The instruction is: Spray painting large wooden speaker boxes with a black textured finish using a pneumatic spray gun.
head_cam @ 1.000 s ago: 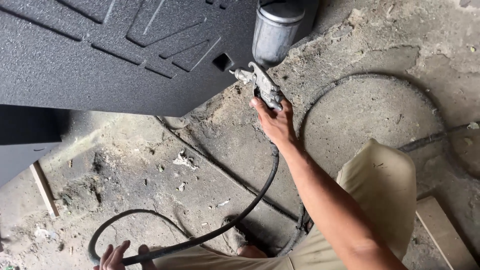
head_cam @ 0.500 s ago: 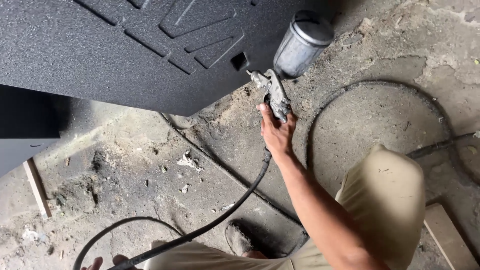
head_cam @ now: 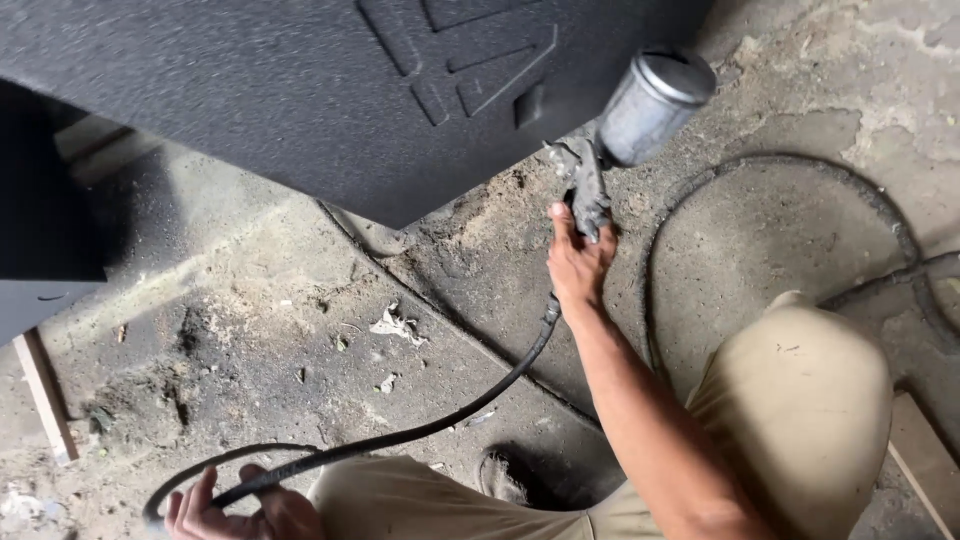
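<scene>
My right hand point(head_cam: 577, 262) grips the handle of a paint-crusted spray gun point(head_cam: 585, 180) with a metal cup point(head_cam: 651, 105) on top. Its nozzle points at the edge of a dark textured metal panel point(head_cam: 250, 90) with raised cut-out shapes. A black air hose point(head_cam: 455, 415) runs from the gun's base down to the lower left. There my left hand point(head_cam: 235, 510) holds it, fingers curled round the hose at the frame's bottom edge.
The floor is rough, dusty concrete point(head_cam: 300, 340) with paint scraps. Another hose loop point(head_cam: 850, 190) curves at the right. My knees in beige trousers point(head_cam: 800, 400) fill the lower right. Wooden strips lie at the left point(head_cam: 40, 395) and far right point(head_cam: 925, 460).
My right hand and the spray gun have shifted rightward along the panel's edge, and the cup now tilts right. The left hand has stayed low on the hose.
</scene>
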